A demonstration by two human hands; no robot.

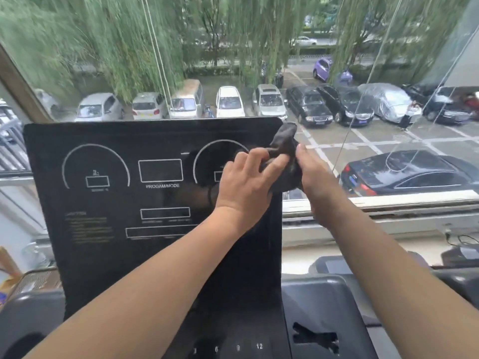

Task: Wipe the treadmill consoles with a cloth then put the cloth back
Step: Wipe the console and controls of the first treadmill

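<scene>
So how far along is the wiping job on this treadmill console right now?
Nothing can be confirmed as finished; cleanliness doesn't show. In hand: both the left hand and right hand grip the dark cloth bunched at the upper right edge of the console. Left: the panel's left dial and middle boxes if not yet wiped, any other consoles, then putting the cloth back.

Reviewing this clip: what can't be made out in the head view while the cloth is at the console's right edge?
- Right dial on the console: partly covered by the left hand and cloth.
- Caution text, lower left of the console: too blurred to read.
- Right hand: its fingers are hidden behind the cloth, so the grip is unclear.
- Number row at the bottom: cut off by the frame edge and forearm.
</scene>
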